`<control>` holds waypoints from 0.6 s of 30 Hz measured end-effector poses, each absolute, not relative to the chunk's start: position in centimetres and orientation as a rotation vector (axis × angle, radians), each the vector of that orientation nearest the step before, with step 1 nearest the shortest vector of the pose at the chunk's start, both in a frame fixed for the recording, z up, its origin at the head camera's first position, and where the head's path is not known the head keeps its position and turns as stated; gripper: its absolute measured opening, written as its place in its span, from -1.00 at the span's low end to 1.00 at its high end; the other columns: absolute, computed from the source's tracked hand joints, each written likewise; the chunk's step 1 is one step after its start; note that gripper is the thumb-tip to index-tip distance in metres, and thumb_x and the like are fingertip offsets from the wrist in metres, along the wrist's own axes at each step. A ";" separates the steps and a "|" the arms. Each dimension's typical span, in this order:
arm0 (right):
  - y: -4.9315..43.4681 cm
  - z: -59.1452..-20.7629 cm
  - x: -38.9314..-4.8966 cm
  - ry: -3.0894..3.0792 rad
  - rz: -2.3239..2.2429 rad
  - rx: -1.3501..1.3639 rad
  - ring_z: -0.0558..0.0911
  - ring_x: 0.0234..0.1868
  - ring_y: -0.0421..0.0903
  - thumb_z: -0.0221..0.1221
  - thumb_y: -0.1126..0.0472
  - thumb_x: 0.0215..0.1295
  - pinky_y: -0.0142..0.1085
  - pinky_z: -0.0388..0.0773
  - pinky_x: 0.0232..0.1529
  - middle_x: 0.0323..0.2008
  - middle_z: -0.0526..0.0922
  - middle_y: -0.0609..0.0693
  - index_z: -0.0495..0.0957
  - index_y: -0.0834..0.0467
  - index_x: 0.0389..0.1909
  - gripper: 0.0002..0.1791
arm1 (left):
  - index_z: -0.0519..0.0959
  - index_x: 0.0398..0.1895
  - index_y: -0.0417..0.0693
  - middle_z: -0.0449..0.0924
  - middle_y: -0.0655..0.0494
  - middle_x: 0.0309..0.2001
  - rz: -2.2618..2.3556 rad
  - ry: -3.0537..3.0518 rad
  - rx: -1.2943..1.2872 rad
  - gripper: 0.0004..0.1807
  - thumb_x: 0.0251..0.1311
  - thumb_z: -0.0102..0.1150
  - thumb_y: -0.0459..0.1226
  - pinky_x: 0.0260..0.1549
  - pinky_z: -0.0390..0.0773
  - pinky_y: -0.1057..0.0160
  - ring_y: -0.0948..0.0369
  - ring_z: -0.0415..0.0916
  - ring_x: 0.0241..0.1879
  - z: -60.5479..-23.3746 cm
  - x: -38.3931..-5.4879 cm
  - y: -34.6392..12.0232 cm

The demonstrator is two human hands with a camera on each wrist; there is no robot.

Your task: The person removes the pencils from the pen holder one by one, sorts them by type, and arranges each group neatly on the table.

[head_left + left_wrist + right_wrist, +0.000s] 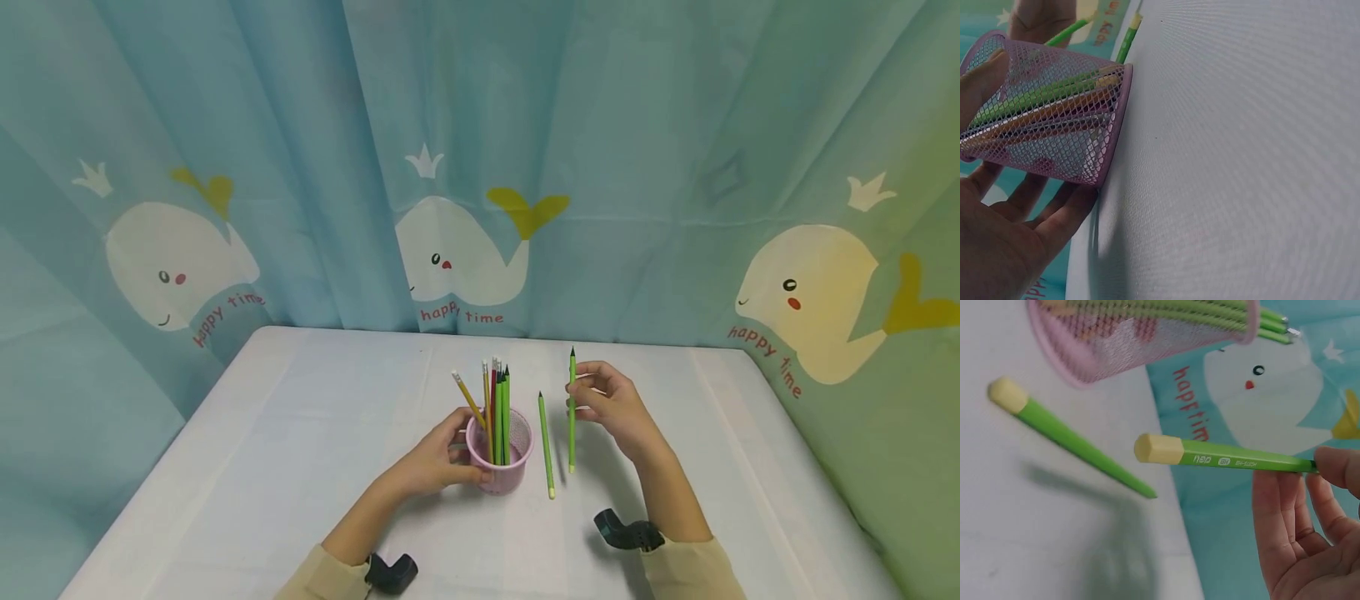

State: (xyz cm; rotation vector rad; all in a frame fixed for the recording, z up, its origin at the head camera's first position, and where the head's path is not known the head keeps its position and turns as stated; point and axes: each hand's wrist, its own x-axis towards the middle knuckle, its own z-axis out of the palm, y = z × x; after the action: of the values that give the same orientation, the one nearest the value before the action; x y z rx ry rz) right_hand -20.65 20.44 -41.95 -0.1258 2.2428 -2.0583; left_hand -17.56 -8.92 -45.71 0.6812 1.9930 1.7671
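Note:
My left hand point(438, 458) grips a pink mesh pencil cup point(504, 479), thumb on the near side and fingers round the far side. Several pencils stand in the cup: green ones point(502, 417) with dark points up, and yellow and red ones with their eraser ends up. In the right wrist view, my right hand point(1307, 534) pinches a green pencil point(1235, 456) near its dark tip, its pale yellow end hanging free over the table. A second green pencil point(546, 446) lies on the table between the cup and my right hand.
The white table point(300, 442) carries the cup and the loose pencil. Behind its far edge hangs a blue-green curtain point(637, 275) printed with whales. Each wrist has a dark strap-on device point(628, 531) beside the sleeve.

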 end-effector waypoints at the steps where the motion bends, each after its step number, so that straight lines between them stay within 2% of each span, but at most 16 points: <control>1: 20.5 -42.2 -20.8 2.244 -2.048 -0.131 0.58 -0.29 -0.06 0.21 0.23 0.17 -0.13 0.62 -0.24 -0.20 0.47 0.17 0.34 0.25 0.01 -0.59 | 0.20 0.17 0.01 0.29 -0.03 0.18 1.762 1.996 0.680 -0.19 -0.19 0.43 -0.39 0.04 0.47 0.17 0.01 0.38 0.13 -45.7 -17.6 -8.9; 5: 20.4 -42.7 -21.0 2.244 -2.024 -0.095 0.57 -0.31 -0.06 0.20 0.28 0.17 -0.13 0.62 -0.26 -0.22 0.47 0.17 0.35 0.23 -0.01 -0.62 | 0.20 0.17 0.02 0.30 -0.03 0.18 1.759 1.998 0.679 -0.19 -0.19 0.43 -0.37 0.04 0.47 0.17 0.02 0.38 0.13 -45.7 -17.6 -9.0; 12: 20.0 -42.3 -20.5 2.246 -1.950 -0.029 0.57 -0.30 0.02 0.14 0.34 0.20 -0.02 0.60 -0.24 -0.23 0.46 0.19 0.28 0.35 0.11 -0.53 | 0.20 0.18 0.00 0.29 -0.02 0.18 1.750 2.015 0.690 -0.19 -0.18 0.43 -0.37 0.05 0.46 0.16 0.01 0.37 0.14 -45.7 -17.6 -8.9; 18: 19.9 -43.1 -20.7 2.256 -1.921 -0.012 0.56 -0.31 0.04 0.14 0.34 0.20 -0.01 0.61 -0.27 -0.26 0.47 0.17 0.29 0.32 0.11 -0.54 | 0.20 0.18 0.05 0.31 0.00 0.18 1.750 2.006 0.682 -0.18 -0.19 0.43 -0.36 0.02 0.48 0.18 0.05 0.40 0.11 -45.7 -17.5 -9.0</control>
State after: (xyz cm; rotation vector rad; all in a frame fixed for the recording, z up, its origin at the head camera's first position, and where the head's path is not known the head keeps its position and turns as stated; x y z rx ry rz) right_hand -20.67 19.87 -43.12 -0.0117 2.2560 -1.9208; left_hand -17.51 -8.96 -45.68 0.6820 2.0057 1.7503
